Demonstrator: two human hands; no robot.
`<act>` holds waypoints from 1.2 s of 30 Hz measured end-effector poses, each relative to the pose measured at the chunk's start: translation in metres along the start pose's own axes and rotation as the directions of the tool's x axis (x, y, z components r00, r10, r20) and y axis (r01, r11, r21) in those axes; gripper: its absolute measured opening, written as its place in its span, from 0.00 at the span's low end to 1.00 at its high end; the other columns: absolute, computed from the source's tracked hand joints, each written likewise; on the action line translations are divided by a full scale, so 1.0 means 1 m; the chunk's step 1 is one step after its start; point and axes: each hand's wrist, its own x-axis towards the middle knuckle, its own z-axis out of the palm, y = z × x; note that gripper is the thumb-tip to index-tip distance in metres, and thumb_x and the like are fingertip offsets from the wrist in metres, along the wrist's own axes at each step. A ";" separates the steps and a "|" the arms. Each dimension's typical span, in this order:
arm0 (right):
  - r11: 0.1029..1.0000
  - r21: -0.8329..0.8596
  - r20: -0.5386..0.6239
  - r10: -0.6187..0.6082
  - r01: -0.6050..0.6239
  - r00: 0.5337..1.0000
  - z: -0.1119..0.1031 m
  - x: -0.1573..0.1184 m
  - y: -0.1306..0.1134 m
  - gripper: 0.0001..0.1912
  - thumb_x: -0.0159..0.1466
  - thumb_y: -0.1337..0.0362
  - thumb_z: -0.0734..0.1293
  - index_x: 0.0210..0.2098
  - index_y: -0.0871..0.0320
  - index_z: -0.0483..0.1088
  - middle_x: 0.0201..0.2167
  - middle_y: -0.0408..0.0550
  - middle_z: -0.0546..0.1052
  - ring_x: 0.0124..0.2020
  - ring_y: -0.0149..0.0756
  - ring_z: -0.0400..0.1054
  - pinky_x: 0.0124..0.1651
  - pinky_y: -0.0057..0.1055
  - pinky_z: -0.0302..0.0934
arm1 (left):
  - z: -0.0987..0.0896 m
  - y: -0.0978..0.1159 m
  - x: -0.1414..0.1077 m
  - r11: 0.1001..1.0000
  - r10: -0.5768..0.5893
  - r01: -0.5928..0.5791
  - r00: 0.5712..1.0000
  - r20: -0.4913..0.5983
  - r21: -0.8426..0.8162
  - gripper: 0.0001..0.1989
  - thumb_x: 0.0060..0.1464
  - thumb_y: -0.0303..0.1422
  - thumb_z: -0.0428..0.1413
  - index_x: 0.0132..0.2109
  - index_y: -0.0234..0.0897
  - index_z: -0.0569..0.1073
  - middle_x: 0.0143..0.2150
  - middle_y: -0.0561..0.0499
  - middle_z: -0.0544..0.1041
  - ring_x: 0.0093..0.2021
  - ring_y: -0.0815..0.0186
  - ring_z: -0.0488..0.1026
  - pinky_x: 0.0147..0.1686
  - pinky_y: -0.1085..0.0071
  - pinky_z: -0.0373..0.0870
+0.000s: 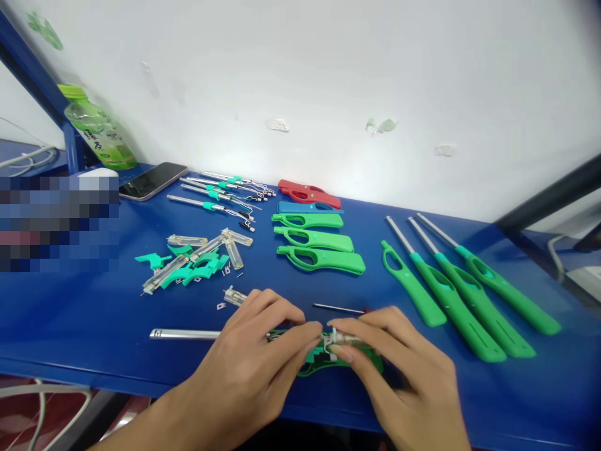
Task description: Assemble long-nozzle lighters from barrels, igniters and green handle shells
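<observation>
A green lighter half-shell [323, 368] lies opened side up at the table's front, with a metal tube [185, 334] sticking out to the left. My right hand [408, 363] pinches a clear fuel tank [350, 339] with a pale valve end, just over the shell. My left hand [263, 357] covers the shell's left part. Its thumb and forefinger are closed near the valve; what lies between their tips is hidden. Teal and black parts show inside the shell. Just behind the hands lies a thin screwdriver [340, 308], its handle partly covered by my right hand.
Metal tubes with wires [213, 195], loose clear tanks [233, 252] and teal triggers [201, 269] lie at left. Green shells [323, 260], a blue shell [305, 207] and a red shell [307, 193] line the back. Green lighters [469, 316] lie right. A phone [153, 180] and bottle [101, 134] are back left.
</observation>
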 end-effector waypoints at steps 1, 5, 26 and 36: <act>1.000 0.000 -0.001 0.001 -0.001 1.000 0.000 0.000 0.000 0.06 0.76 0.65 0.70 0.49 0.52 0.80 0.40 0.41 0.79 0.37 0.29 0.76 0.41 0.28 0.69 | 0.000 0.000 0.000 1.000 0.000 0.000 1.000 -0.004 -0.004 0.11 0.70 0.20 0.56 0.52 0.36 0.77 0.42 0.49 0.77 0.42 0.65 0.69 0.45 0.66 0.69; 0.999 -0.013 -0.005 -0.030 0.030 1.000 -0.001 0.000 0.001 0.05 0.76 0.64 0.71 0.49 0.52 0.81 0.39 0.41 0.79 0.36 0.28 0.75 0.42 0.29 0.69 | -0.001 0.002 0.001 1.000 -0.007 0.007 1.000 -0.006 -0.017 0.10 0.70 0.20 0.56 0.51 0.35 0.77 0.42 0.49 0.77 0.42 0.66 0.70 0.45 0.67 0.69; 0.998 0.009 0.035 -0.060 0.060 0.998 0.001 -0.003 0.001 0.07 0.75 0.66 0.72 0.51 0.53 0.81 0.37 0.41 0.76 0.32 0.28 0.73 0.44 0.32 0.70 | -0.001 0.001 0.002 0.993 0.082 -0.087 0.994 0.071 0.074 0.13 0.67 0.16 0.53 0.51 0.31 0.77 0.41 0.48 0.77 0.41 0.63 0.68 0.42 0.64 0.69; 0.999 0.036 0.004 0.034 -0.035 0.999 -0.002 -0.001 -0.001 0.10 0.75 0.68 0.70 0.53 0.50 0.80 0.41 0.42 0.81 0.40 0.33 0.76 0.45 0.30 0.72 | 0.001 -0.002 -0.002 1.000 0.000 -0.001 1.000 0.016 0.025 0.13 0.70 0.19 0.56 0.55 0.36 0.77 0.44 0.50 0.80 0.46 0.64 0.70 0.51 0.66 0.69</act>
